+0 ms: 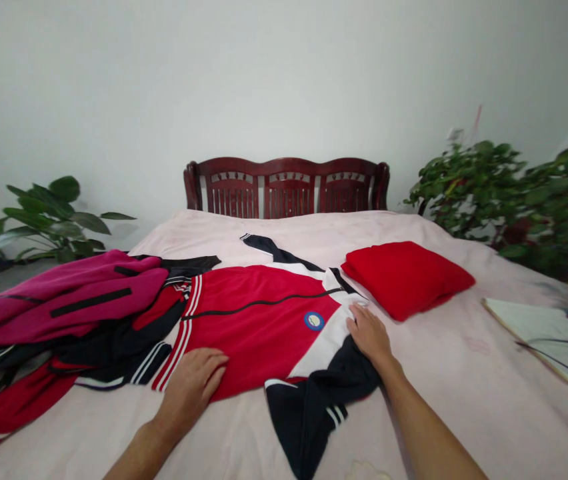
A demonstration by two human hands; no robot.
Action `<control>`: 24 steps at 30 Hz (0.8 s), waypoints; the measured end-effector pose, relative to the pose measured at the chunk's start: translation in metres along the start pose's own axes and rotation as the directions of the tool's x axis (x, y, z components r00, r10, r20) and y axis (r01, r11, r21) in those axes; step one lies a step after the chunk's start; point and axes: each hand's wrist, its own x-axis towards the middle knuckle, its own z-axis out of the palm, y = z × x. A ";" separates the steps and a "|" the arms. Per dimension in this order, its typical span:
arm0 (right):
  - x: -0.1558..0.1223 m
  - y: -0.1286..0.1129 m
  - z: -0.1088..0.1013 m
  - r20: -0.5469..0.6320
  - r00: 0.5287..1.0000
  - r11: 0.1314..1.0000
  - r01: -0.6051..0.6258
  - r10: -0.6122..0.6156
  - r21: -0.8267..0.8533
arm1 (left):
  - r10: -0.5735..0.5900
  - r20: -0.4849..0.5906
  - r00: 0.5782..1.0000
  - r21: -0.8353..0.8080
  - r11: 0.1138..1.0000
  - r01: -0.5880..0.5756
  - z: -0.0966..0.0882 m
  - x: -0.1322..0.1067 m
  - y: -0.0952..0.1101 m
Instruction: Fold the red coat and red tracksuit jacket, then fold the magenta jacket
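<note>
A red, white and navy zip-up jacket lies spread on the bed, its striped hem to the left and collar to the right. The zip is closed, and a round blue badge sits on the chest. My left hand rests on the jacket near the hem, fingers stretched out and lying flat. At the collar and shoulder end, my right hand lies on the white part with its fingers extended. The near navy sleeve is bent in toward the front; the far sleeve stretches toward the headboard.
To the left is a heap of clothes with a magenta garment on top. A folded red garment lies right of the collar. Glasses rest on an open book at the right. Plants flank the wooden headboard.
</note>
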 end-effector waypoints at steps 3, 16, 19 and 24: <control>-0.001 0.001 -0.001 -0.019 1.000 0.999 0.004 -0.003 0.043 | 0.195 0.159 0.968 -0.210 0.965 -0.160 -0.004 0.000 0.053; -0.028 -0.017 -0.037 -0.093 0.995 0.824 0.028 0.030 0.566 | 0.307 0.227 0.924 -0.400 0.895 -0.199 0.001 -0.003 0.075; -0.049 -0.042 -0.075 0.198 0.930 0.644 0.052 -0.310 0.763 | 0.196 0.218 0.956 -0.295 0.947 -0.126 -0.015 -0.022 0.038; -0.084 -0.071 -0.125 0.418 0.591 0.542 0.041 -0.690 0.839 | 0.021 0.064 0.998 0.007 1.000 -0.021 -0.029 -0.065 -0.038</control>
